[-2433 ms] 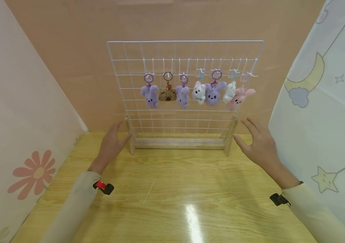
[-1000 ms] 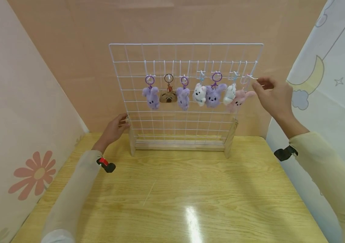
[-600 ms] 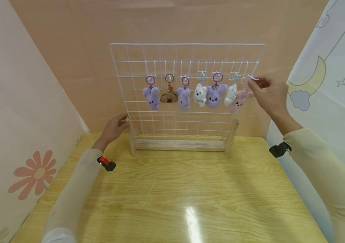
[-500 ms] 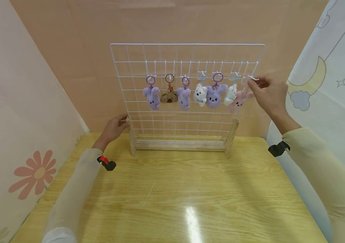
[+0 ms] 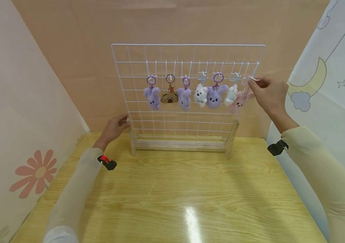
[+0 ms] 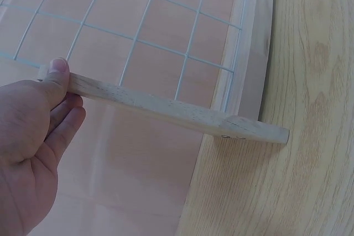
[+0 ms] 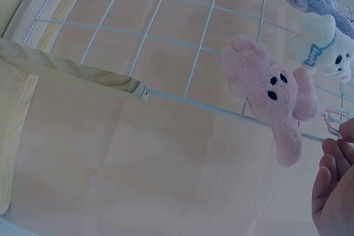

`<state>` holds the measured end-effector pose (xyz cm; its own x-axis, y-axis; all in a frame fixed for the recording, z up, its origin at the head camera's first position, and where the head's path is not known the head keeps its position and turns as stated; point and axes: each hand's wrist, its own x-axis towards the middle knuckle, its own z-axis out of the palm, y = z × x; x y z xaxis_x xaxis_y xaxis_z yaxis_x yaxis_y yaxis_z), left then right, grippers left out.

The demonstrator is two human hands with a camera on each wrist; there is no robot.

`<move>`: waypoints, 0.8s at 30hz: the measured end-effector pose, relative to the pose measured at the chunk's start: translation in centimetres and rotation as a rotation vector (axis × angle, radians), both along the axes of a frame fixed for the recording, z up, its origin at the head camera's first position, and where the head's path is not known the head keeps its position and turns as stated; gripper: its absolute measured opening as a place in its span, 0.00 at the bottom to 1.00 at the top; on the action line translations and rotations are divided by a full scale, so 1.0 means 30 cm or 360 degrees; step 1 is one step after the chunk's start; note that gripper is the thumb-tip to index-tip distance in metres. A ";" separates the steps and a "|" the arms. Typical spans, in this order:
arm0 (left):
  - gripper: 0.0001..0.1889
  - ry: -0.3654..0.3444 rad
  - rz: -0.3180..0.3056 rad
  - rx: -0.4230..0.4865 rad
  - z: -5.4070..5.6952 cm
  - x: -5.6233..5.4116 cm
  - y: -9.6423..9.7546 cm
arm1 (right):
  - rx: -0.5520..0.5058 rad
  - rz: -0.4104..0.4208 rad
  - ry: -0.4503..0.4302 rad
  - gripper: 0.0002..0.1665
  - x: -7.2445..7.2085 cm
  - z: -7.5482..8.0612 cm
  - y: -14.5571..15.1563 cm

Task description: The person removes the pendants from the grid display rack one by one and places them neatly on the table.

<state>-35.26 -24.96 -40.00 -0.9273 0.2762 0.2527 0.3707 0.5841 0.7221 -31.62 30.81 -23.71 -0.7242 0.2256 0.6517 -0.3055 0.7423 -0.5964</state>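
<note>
A white wire grid rack (image 5: 187, 44) stands upright on two wooden legs. At its left, my left hand (image 5: 113, 130) grips the top of the left wooden leg (image 6: 160, 106), thumb on one side and fingers on the other. My right hand (image 5: 269, 94) is at the rack's right end, thumb and fingertips pinching the clasp of the pink bunny plush keychain (image 7: 265, 81) beside a white hook (image 5: 253, 78). Next to it hang a white plush keychain (image 5: 231, 95), a large purple bunny keychain (image 5: 214, 97) and a white dog keychain (image 5: 201, 95).
Farther left hang two smaller purple bunny keychains, one at the end (image 5: 152, 98) and one nearer the middle (image 5: 184, 99), with a brown bear keychain (image 5: 169, 97) between them. The wooden table (image 5: 160, 189) spreads in front, with patterned cloth (image 5: 321, 111) on the right.
Both hands rose from beside the rack's legs: the left took hold of the left leg, the right reached up to the end hook, then moved slightly left to the pink bunny's clasp.
</note>
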 end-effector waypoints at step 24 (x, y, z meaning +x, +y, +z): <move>0.30 0.0032 -0.0017 -0.0010 0.001 -0.005 -0.003 | 0.0032 0.0034 0.0178 0.17 0.014 -0.003 -0.006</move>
<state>-35.40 -25.05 -39.98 -0.9189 0.2878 0.2697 0.3916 0.5844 0.7107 -31.22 30.61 -23.80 -0.6513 0.1970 0.7328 -0.3851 0.7463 -0.5429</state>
